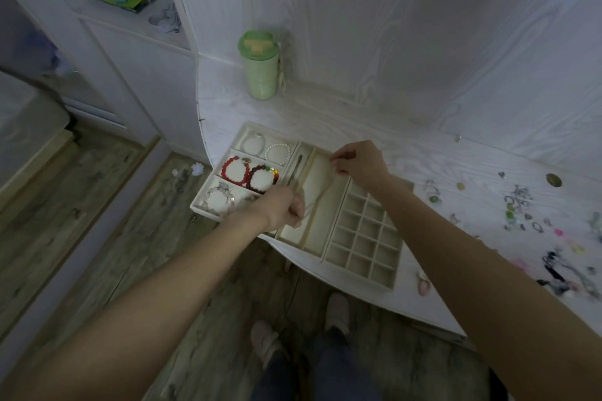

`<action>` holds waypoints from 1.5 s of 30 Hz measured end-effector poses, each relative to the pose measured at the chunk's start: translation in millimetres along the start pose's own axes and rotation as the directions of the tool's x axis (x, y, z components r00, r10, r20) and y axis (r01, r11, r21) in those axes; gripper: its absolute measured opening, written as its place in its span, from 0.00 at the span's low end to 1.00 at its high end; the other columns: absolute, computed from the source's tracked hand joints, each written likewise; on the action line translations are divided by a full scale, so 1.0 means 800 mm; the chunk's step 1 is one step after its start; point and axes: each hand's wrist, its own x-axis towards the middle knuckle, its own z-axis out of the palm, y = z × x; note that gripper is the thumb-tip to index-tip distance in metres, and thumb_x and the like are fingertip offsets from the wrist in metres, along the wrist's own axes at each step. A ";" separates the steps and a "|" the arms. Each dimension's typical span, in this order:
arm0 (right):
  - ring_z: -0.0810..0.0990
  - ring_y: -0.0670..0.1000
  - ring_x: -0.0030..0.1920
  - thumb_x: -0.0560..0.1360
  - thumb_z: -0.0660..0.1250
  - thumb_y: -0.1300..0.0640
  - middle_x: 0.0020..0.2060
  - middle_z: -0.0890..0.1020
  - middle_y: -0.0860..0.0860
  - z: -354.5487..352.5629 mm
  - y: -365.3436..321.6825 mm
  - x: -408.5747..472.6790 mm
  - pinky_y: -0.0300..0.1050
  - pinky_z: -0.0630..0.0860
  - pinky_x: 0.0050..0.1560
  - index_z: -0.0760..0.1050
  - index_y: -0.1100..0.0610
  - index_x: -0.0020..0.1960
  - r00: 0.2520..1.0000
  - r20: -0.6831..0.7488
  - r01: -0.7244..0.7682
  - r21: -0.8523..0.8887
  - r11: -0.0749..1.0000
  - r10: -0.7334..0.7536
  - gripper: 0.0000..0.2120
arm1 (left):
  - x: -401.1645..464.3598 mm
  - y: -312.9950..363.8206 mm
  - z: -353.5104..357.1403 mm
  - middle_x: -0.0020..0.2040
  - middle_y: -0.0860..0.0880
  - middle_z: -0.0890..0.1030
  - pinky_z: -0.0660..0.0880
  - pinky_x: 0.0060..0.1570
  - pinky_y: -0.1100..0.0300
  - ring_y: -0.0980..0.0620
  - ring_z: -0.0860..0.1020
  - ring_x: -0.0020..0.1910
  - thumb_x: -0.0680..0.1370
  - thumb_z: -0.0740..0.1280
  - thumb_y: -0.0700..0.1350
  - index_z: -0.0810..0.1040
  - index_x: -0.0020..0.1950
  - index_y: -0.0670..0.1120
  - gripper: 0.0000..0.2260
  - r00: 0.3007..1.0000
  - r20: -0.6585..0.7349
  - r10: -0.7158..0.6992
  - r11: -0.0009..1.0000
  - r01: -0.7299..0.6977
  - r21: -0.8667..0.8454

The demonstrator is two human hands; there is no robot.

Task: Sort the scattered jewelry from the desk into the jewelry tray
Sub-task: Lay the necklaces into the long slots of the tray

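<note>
A cream jewelry tray [329, 239] lies on the white desk. Its left compartments hold a pearl bracelet [277, 153], a red bead bracelet [233, 170], a dark bead bracelet [262, 180] and a clear crystal one [219, 197]. A thin chain necklace [321, 194] stretches along a long middle slot, pinched at its far end by my right hand [358, 163] and at its near end by my left hand [282, 209]. The grid of small square cells [366, 234] on the right holds nothing. Scattered rings and small jewelry [518, 205] lie on the desk at the right.
A green lidded cup [260, 66] stands at the back of the desk near the wall. A pink piece [424, 285] lies by the desk's front edge. Dark and pink items [560, 267] are piled at the far right. Wooden floor and my feet show below.
</note>
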 end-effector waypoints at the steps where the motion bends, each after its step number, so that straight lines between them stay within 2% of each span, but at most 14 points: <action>1: 0.78 0.44 0.32 0.74 0.68 0.66 0.35 0.80 0.53 0.001 0.002 -0.002 0.32 0.78 0.39 0.81 0.64 0.48 1.000 0.003 0.000 0.003 1.000 0.000 0.05 | 0.000 -0.001 0.001 0.51 0.51 0.80 0.67 0.49 0.73 0.55 0.77 0.52 0.75 0.69 0.37 0.81 0.54 0.41 0.08 0.999 -0.031 0.009 1.000 -0.009 -0.011; 4: 0.78 0.43 0.32 0.74 0.68 0.66 0.36 0.80 0.53 0.003 0.005 -0.008 0.32 0.78 0.40 0.81 0.64 0.48 1.000 0.004 0.007 0.009 1.000 -0.007 0.05 | -0.003 0.001 -0.001 0.50 0.50 0.81 0.67 0.49 0.72 0.57 0.76 0.49 0.76 0.68 0.39 0.82 0.54 0.43 0.07 0.988 -0.146 0.038 0.999 -0.042 -0.023; 8: 0.79 0.46 0.33 0.74 0.68 0.66 0.37 0.81 0.55 0.005 0.005 -0.014 0.40 0.80 0.47 0.82 0.63 0.48 1.000 -0.013 0.011 0.015 1.000 -0.011 0.05 | -0.004 0.001 0.000 0.52 0.47 0.82 0.68 0.52 0.70 0.55 0.77 0.51 0.76 0.69 0.39 0.82 0.54 0.43 0.08 0.979 -0.205 0.004 0.988 -0.035 -0.151; 13: 0.78 0.44 0.33 0.74 0.68 0.66 0.38 0.81 0.54 0.004 0.005 -0.017 0.41 0.79 0.49 0.82 0.63 0.48 1.000 -0.007 0.007 0.008 1.000 -0.007 0.05 | -0.008 0.003 0.004 0.45 0.43 0.81 0.78 0.40 0.69 0.51 0.81 0.40 0.76 0.67 0.33 0.80 0.49 0.37 0.04 0.993 -0.060 -0.101 0.953 0.079 -0.291; 17: 0.78 0.44 0.33 0.75 0.68 0.65 0.36 0.80 0.53 0.007 0.008 -0.018 0.43 0.80 0.49 0.81 0.62 0.48 1.000 0.002 -0.009 -0.001 1.000 0.009 0.04 | -0.010 0.008 0.016 0.47 0.38 0.81 0.82 0.40 0.57 0.44 0.83 0.42 0.76 0.66 0.33 0.77 0.50 0.35 0.04 0.977 0.070 -0.199 0.911 0.211 -0.355; 21: 0.78 0.43 0.33 0.75 0.68 0.65 0.37 0.80 0.52 0.009 0.010 -0.020 0.39 0.79 0.46 0.81 0.63 0.49 1.000 0.017 -0.003 -0.012 1.000 0.003 0.05 | -0.004 0.011 0.027 0.45 0.34 0.82 0.81 0.45 0.52 0.44 0.83 0.38 0.77 0.66 0.35 0.76 0.53 0.32 0.07 0.960 0.121 -0.253 0.925 0.277 -0.259; 25: 0.78 0.42 0.32 0.75 0.67 0.64 0.36 0.80 0.53 0.010 0.009 -0.020 0.30 0.77 0.38 0.81 0.63 0.48 1.000 0.018 0.005 -0.027 1.000 -0.005 0.05 | 0.001 0.009 0.032 0.42 0.36 0.82 0.81 0.42 0.55 0.50 0.80 0.29 0.77 0.67 0.36 0.77 0.53 0.32 0.08 0.955 0.088 -0.284 0.932 0.297 -0.209; 28: 0.78 0.41 0.28 0.75 0.68 0.64 0.36 0.80 0.55 0.012 0.010 -0.021 0.31 0.78 0.37 0.81 0.64 0.48 1.000 0.015 -0.010 0.006 1.000 0.010 0.04 | 0.000 0.008 0.034 0.43 0.36 0.82 0.81 0.39 0.56 0.49 0.80 0.30 0.78 0.65 0.37 0.76 0.55 0.32 0.09 0.946 0.124 -0.299 0.930 0.318 -0.186; 31: 0.76 0.38 0.22 0.75 0.68 0.63 0.33 0.80 0.54 0.016 0.013 -0.023 0.29 0.76 0.30 0.79 0.64 0.46 0.999 0.020 -0.034 0.021 0.999 0.034 0.04 | -0.003 0.007 0.031 0.41 0.36 0.81 0.81 0.35 0.57 0.47 0.80 0.31 0.81 0.59 0.39 0.73 0.60 0.32 0.12 0.947 0.161 -0.277 0.939 0.303 -0.163; 34: 0.77 0.41 0.24 0.76 0.67 0.62 0.31 0.79 0.52 0.021 0.013 -0.022 0.34 0.77 0.34 0.79 0.64 0.47 0.999 0.018 -0.028 -0.030 0.999 0.028 0.06 | -0.002 0.001 0.021 0.38 0.41 0.80 0.81 0.36 0.59 0.50 0.80 0.30 0.82 0.57 0.39 0.71 0.65 0.36 0.14 0.968 0.137 -0.208 0.963 0.228 -0.145; 37: 0.79 0.50 0.34 0.77 0.65 0.63 0.37 0.80 0.56 0.022 0.008 -0.020 0.41 0.79 0.45 0.80 0.64 0.48 0.999 0.036 -0.030 -0.051 0.998 0.032 0.06 | 0.001 -0.007 0.004 0.44 0.44 0.81 0.80 0.43 0.54 0.48 0.81 0.38 0.82 0.56 0.40 0.74 0.62 0.41 0.12 0.996 0.013 -0.093 0.994 0.094 -0.056; 40: 0.80 0.51 0.40 0.76 0.62 0.67 0.42 0.82 0.58 0.021 0.006 -0.015 0.43 0.79 0.51 0.79 0.64 0.50 0.998 0.065 -0.015 -0.106 0.994 0.022 0.07 | 0.006 -0.013 -0.006 0.55 0.47 0.80 0.75 0.53 0.57 0.48 0.78 0.52 0.82 0.52 0.41 0.74 0.63 0.44 0.14 0.996 -0.090 0.026 0.995 -0.017 0.097; 42: 0.80 0.50 0.38 0.76 0.63 0.68 0.43 0.83 0.59 0.020 0.004 -0.009 0.40 0.79 0.47 0.78 0.64 0.50 0.998 0.060 0.010 -0.146 0.989 -0.001 0.06 | 0.011 -0.014 -0.008 0.62 0.46 0.76 0.71 0.59 0.58 0.47 0.74 0.60 0.82 0.53 0.40 0.72 0.67 0.45 0.16 0.993 -0.088 0.079 0.986 -0.065 0.150; 45: 0.78 0.47 0.33 0.75 0.64 0.68 0.42 0.83 0.60 0.014 0.003 0.003 0.27 0.73 0.35 0.77 0.64 0.49 0.999 0.035 0.030 -0.157 0.987 -0.025 0.04 | 0.021 -0.015 -0.007 0.69 0.46 0.71 0.64 0.67 0.59 0.48 0.68 0.68 0.81 0.54 0.37 0.71 0.69 0.47 0.18 0.986 -0.077 0.148 0.955 -0.122 0.272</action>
